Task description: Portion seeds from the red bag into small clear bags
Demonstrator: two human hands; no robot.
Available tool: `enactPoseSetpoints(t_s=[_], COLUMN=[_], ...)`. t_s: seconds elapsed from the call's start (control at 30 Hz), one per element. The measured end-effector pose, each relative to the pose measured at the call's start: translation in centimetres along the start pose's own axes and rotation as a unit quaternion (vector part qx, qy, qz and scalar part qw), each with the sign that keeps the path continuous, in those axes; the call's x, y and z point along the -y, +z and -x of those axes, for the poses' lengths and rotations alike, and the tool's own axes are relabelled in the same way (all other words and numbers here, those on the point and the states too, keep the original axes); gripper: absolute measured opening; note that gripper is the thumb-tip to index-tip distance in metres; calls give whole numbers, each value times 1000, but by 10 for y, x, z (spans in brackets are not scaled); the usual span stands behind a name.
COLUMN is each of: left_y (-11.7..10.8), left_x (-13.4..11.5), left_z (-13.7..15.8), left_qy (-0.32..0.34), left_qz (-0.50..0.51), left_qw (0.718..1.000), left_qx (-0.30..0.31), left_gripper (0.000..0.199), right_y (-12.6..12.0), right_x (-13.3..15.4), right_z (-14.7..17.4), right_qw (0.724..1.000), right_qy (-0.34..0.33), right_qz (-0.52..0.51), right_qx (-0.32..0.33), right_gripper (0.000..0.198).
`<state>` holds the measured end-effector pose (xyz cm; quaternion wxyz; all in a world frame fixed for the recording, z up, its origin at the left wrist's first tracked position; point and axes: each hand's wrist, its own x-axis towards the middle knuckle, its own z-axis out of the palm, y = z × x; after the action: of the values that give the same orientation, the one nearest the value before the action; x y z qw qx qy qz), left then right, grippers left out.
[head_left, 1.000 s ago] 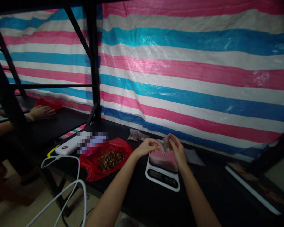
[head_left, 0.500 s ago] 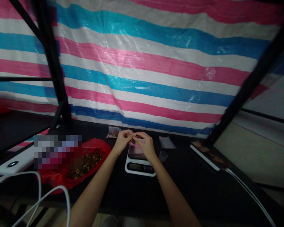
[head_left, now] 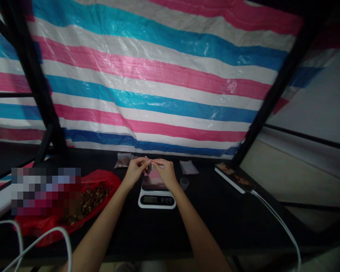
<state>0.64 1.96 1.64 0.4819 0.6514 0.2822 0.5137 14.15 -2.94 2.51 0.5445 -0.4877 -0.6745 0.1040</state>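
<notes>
My left hand (head_left: 136, 170) and my right hand (head_left: 166, 172) meet above a white kitchen scale (head_left: 157, 204), fingertips pinched together. Between them is a small greyish, see-through plastic bag (head_left: 150, 169); its contents are too small to tell. The scale's dark, shiny plate lies just below the fingers, and its display faces me. Beyond my left hand rests a clear bag (head_left: 122, 161) with brownish pieces inside. Flat clear bags (head_left: 189, 167) lie past my right hand, with a small clear cup (head_left: 184, 183) nearer to me.
On the left, a red plastic bag (head_left: 110, 181) lies spread open under many brown pieces (head_left: 95, 200). White cables (head_left: 66, 238) loop at the front left. A phone-like slab (head_left: 234, 177) with a white cable sits at the right. Striped sheeting (head_left: 158, 87) hangs behind the black table.
My view has turned a little to the right, so things sit farther left. The small bag now shows between my fingertips, where before it was hidden. Both hands stay above the scale.
</notes>
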Motion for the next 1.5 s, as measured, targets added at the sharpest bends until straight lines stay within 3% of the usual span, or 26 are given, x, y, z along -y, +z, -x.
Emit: enactPoseSetpoints(t_s=[0.4, 0.67, 0.9, 1.03, 1.17, 1.33, 1.5], left_y=[-1, 2, 12, 14, 19, 31, 33], left_x=[-4, -1, -20, -20, -18, -13, 0], left_z=[1, 5, 19, 17, 16, 23, 18], left_qy=[17, 84, 163, 148, 125, 96, 51], left_qz=[-18, -159, -272, -249, -195, -154, -102], left_qw=[1000, 984, 948, 956, 971, 983, 992], left_qx=[-7, -22, -40, -47, -61, -10, -51], left_gripper=[25, 27, 26, 25, 28, 24, 23], right_y=[-2, -3, -4, -4, -3, -11, -15], right_x=[2, 0, 1, 3, 2, -4, 2], right_z=[0, 0, 2, 3, 2, -5, -3], right_qw=[1000, 999, 997, 995, 997, 993, 994], right_qy=[3, 30, -45, -53, -14, 63, 26], right_qz=[-17, -6, 48, 69, 56, 18, 22], right_qx=[0, 12, -34, -42, -48, -102, -108], right_gripper=[18, 19, 18, 20, 19, 22, 23])
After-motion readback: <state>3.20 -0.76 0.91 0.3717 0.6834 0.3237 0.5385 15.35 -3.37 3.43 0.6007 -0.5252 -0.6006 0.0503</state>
